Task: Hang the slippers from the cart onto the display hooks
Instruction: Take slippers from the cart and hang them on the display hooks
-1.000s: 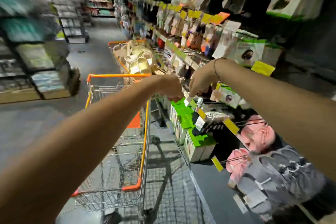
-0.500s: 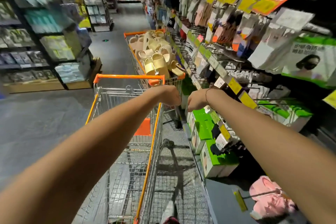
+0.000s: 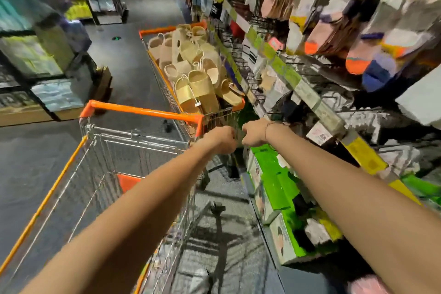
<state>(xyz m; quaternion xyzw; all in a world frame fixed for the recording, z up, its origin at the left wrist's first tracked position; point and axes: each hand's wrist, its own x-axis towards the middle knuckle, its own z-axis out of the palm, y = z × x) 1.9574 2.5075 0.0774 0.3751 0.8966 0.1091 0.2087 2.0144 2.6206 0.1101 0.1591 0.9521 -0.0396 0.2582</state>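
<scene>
Several beige slippers (image 3: pixel 198 79) with white hanger loops are piled in an orange-rimmed wire cart (image 3: pixel 169 29) standing along the display hooks (image 3: pixel 253 71) on the right. Both my arms stretch forward to that cart's near end. My left hand (image 3: pixel 220 138) and my right hand (image 3: pixel 254 132) are side by side with fingers curled, pressed against the cart's near wire wall just under its rim. The fingertips are hidden behind the knuckles. Neither hand holds a slipper.
A second wire cart (image 3: pixel 140 111) with an orange handle stands directly in front of me on the left. Green boxes (image 3: pixel 274 181) line the low shelf on the right. Packaged socks (image 3: pixel 334 31) hang above. Shelving (image 3: pixel 43 62) borders the aisle's left side.
Both hands dropped from the shelf's hook level to the near end of the slipper cart. The slipper cart now appears closer and larger in view.
</scene>
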